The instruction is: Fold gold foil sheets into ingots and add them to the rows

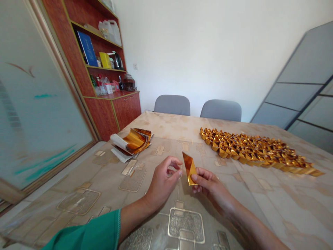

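Between thumb and fingers my right hand (pixel 206 180) pinches a folded piece of gold foil paper (pixel 189 168), held upright above the table with a slanted fold across it. My left hand (pixel 166 173) is just left of the paper, fingers curved and apart, with a small gap between thumb and forefinger and nothing visible in it. Farther off to the left lies a stack of gold foil sheets (pixel 137 140), bent over and showing white backs. On the right, many folded gold foil pieces (pixel 249 149) stand packed together in rows.
A patterned cover lies over the table (pixel 156 121). Two grey chairs (pixel 172 105) stand behind its far edge. At the back left is a reddish wooden cabinet (pixel 104 111) with bottles, jugs and a kettle on its shelves. A glass sliding door (pixel 39 93) is on the left.
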The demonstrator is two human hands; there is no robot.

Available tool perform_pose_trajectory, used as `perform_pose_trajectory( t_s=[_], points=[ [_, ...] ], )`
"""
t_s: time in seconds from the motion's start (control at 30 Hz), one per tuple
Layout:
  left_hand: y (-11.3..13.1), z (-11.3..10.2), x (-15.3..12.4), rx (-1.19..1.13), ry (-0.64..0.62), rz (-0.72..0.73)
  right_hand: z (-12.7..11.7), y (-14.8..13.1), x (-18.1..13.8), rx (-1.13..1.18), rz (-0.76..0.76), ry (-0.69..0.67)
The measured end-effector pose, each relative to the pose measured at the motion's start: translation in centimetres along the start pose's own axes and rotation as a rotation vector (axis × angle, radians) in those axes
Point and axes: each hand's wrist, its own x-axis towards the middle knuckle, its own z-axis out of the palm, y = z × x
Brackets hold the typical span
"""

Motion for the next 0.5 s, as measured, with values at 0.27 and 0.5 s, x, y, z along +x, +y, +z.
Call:
perform_pose_trajectory(
  t_s=[0.27, 0.5],
  points=[
    [0.29, -0.76, -0.01, 0.465, -0.184, 0.434, 0.08, 0.19, -0.23, 0.038, 0.049, -0.017],
    [0.98, -0.47, 0.0, 0.375, -0.065, 0.296, -0.42, 0.29, 0.08, -0.065, -0.093, 0.06]
  ],
)
